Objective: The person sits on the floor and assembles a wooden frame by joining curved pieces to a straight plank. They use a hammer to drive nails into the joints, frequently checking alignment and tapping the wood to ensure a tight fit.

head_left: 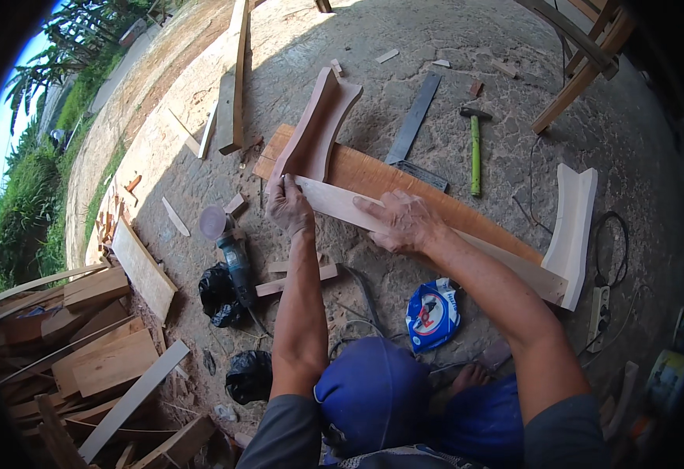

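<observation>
A long, pale wooden rail runs between two curved wooden pieces. One curved piece stands at its left end, and the other curved piece meets its right end. My left hand is closed round the rail's left end, against the foot of the left curved piece. Its fingertips are partly hidden. Further along, my right hand grips the rail from above, with one finger lying along its face. A wider brown board lies on the ground behind and beneath the rail.
Beyond the board are a metal square and a green-handled hammer. An angle grinder lies left of my left forearm. A blue-and-white packet sits between my arms. Offcuts pile up at lower left; a power strip lies right.
</observation>
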Demonstrator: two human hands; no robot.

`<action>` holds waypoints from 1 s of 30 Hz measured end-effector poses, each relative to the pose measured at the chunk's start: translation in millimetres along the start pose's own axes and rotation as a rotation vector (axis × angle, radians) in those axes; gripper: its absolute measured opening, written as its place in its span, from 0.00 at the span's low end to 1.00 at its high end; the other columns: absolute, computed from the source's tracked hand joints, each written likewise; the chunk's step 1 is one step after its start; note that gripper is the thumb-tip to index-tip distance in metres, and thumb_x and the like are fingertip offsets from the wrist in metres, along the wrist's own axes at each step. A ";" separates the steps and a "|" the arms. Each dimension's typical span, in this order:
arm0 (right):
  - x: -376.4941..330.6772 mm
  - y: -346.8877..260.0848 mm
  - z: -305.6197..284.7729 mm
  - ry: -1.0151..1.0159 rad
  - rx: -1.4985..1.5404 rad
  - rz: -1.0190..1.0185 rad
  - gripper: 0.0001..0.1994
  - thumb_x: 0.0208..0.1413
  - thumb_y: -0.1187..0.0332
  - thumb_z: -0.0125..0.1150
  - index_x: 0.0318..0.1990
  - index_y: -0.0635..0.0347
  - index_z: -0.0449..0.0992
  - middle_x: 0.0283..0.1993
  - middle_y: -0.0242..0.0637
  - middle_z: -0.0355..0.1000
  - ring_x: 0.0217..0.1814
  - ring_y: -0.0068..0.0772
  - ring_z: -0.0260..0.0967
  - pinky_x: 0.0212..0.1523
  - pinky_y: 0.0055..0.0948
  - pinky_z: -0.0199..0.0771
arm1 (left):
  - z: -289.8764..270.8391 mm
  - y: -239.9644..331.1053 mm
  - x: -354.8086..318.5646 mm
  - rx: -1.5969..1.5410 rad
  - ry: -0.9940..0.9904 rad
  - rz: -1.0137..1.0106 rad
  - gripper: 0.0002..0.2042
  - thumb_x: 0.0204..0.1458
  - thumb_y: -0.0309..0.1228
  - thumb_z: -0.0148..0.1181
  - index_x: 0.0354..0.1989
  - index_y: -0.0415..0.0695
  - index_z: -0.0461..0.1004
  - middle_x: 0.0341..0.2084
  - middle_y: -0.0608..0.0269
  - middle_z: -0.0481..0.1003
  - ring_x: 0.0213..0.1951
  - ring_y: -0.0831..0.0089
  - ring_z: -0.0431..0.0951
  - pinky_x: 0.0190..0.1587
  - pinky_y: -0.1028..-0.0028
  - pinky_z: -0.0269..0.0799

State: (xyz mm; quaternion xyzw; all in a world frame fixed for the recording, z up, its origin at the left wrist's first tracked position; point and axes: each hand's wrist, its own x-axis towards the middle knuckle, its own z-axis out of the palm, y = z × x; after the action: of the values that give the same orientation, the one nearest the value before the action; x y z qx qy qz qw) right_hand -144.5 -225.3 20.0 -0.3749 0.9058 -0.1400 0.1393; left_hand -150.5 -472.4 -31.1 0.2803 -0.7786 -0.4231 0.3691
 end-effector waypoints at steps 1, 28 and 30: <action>-1.2 1.7 0.5 -0.003 0.000 0.005 0.36 0.55 0.50 0.60 0.73 0.35 0.60 0.52 0.47 0.70 0.59 0.49 0.69 0.59 0.46 0.73 | 1.0 2.3 -1.9 0.010 -0.030 -0.019 0.09 0.62 0.32 0.61 0.34 0.41 0.83 0.19 0.72 0.75 0.23 0.84 0.70 0.27 0.77 0.66; -39.3 241.8 45.8 0.524 0.083 0.899 0.27 0.49 0.66 0.63 0.58 0.59 0.66 0.44 0.53 0.73 0.47 0.53 0.76 0.46 0.48 0.77 | 9.8 14.7 -12.4 0.087 -0.006 -0.004 0.10 0.59 0.35 0.60 0.35 0.42 0.80 0.30 0.49 0.80 0.34 0.53 0.82 0.39 0.61 0.75; -17.3 221.2 23.6 0.421 0.822 0.964 0.23 0.52 0.66 0.60 0.56 0.58 0.65 0.34 0.43 0.70 0.33 0.40 0.73 0.31 0.39 0.75 | -1.7 0.8 -6.8 0.137 0.032 0.014 0.09 0.59 0.35 0.62 0.35 0.41 0.81 0.29 0.50 0.81 0.32 0.57 0.82 0.38 0.64 0.75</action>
State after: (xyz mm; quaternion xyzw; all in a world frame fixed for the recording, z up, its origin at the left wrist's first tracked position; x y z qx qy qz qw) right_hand -265.9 -66.1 -78.3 0.1908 0.8529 -0.4660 0.1378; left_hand -145.4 -467.7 -32.1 0.3059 -0.8017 -0.3618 0.3645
